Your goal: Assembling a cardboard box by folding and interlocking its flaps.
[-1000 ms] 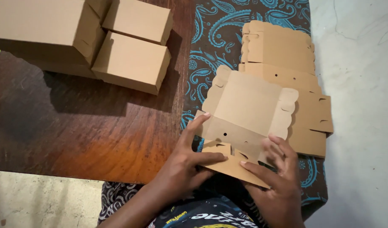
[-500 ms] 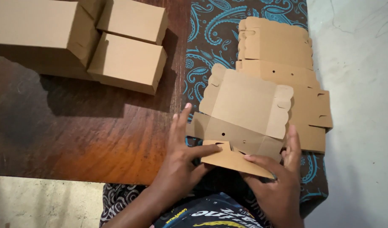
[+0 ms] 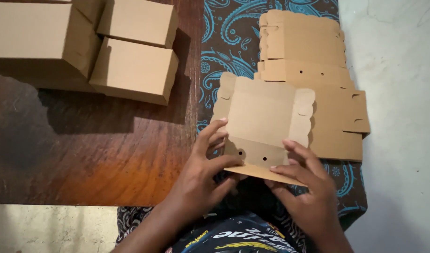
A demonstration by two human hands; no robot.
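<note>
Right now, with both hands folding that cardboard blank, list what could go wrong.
1. The left hand and right hand pinch only the cardboard blank's near edge; its scalloped far flaps may crease crooked.
2. The blank overlaps the stack of flat blanks, so it might drag them askew.
3. The stack lies on patterned cloth that could bunch up.

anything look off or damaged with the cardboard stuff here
Nothing stands out. Both hands, left hand and right hand, hold an undamaged flat box blank over the stack of blanks. The folded boxes sit neatly on the wooden table.
</note>
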